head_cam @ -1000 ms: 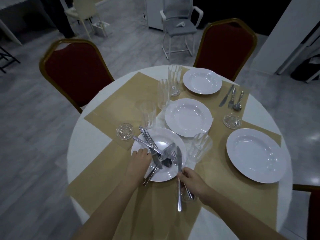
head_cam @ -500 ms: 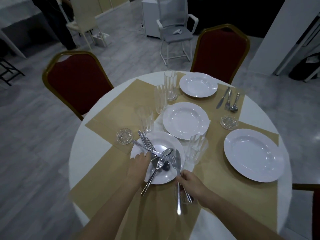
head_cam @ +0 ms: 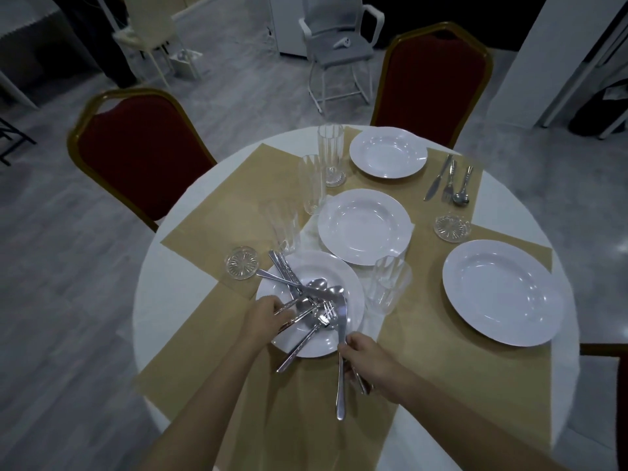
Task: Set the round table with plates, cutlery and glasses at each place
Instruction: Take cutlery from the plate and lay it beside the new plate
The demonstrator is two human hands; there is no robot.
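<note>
Cutlery handles (head_cam: 362, 385) hidden inside right hand (head_cam: 370, 362) — count unclear.

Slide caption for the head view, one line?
Left hand grips handles in the cutlery pile on the nearest plate; right hand holds a knife across its rim.

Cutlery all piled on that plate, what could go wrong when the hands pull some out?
1. The pile is tangled, so the left hand gripping it may drag extra pieces off the plate; one handle already hangs over its rim.
2. A glass stands close beside the plate; the right hand, holding a knife, could tip it.
</note>
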